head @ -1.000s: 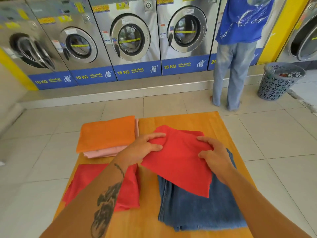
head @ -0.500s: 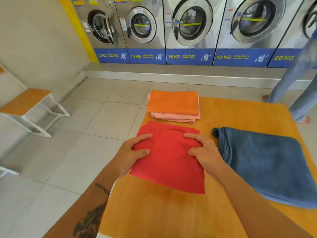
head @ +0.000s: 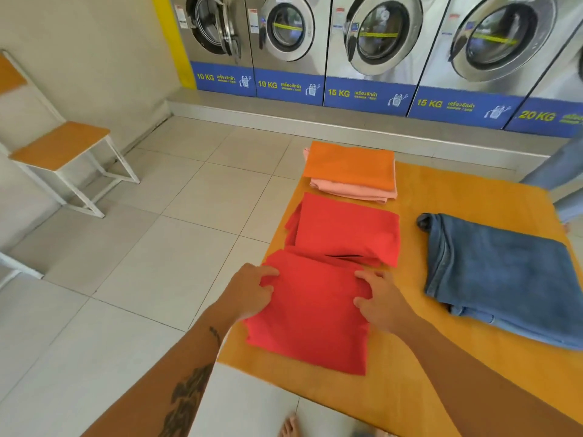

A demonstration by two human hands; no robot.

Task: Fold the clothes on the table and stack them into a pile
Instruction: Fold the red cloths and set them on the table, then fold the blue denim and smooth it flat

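A folded red cloth (head: 310,316) lies near the front left of the wooden table (head: 441,367). My left hand (head: 249,293) grips its left edge and my right hand (head: 380,302) grips its right edge, fingers curled over the fabric. Just beyond it lies a second red garment (head: 344,230), folded. Farther back is a pile with an orange folded cloth (head: 350,164) on top of a pink one (head: 356,190). Folded blue jeans (head: 501,279) lie on the right side of the table.
A row of washing machines (head: 378,42) lines the far wall. A white-framed chair with a wooden seat (head: 60,143) stands at the left. Another person's jeans-clad legs (head: 564,175) are at the right edge. My bare foot (head: 288,425) shows below the table edge.
Both hands carried the red cloth from above the jeans leftward, then drew it toward me, uncovering the second red garment behind it. The view swung left.
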